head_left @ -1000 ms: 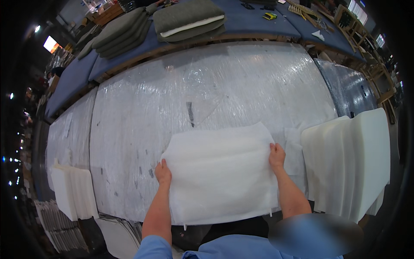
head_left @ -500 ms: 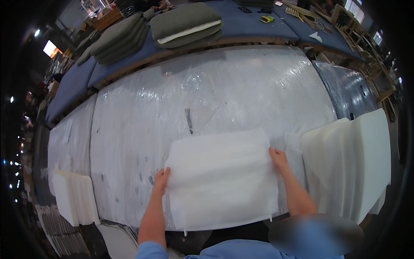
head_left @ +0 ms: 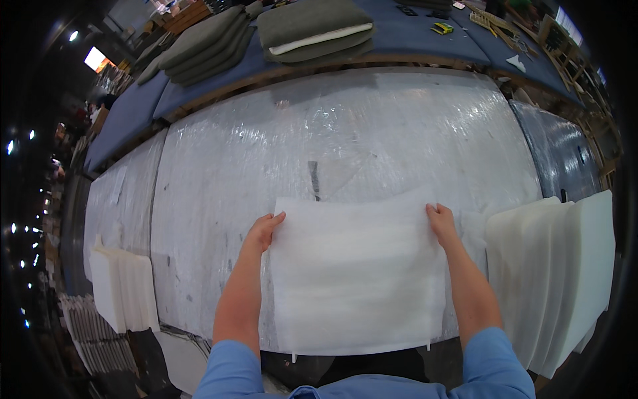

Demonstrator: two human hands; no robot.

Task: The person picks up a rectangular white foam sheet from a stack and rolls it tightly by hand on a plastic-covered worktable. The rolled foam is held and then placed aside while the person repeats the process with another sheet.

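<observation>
A white, soft-looking padded sheet (head_left: 359,279) lies in front of me on a large table wrapped in clear plastic film (head_left: 232,166). My left hand (head_left: 267,229) pinches its far left corner, and my right hand (head_left: 440,221) pinches the far right corner. Between them the far edge sags slightly. Two small white tabs stick out below the sheet's near edge. Whether something firmer lies under the sheet cannot be seen.
White foam pads (head_left: 551,279) stand on edge at the right; a smaller white stack (head_left: 123,286) is at the left. Grey-green cushions (head_left: 319,30) rest on blue tables (head_left: 412,40) across the far side. Folded grey pieces (head_left: 100,332) sit low at the left.
Both hands have moved from the sheet's sides to its far corners. The far edge now hangs between them. The whole view has shifted slightly to the right.
</observation>
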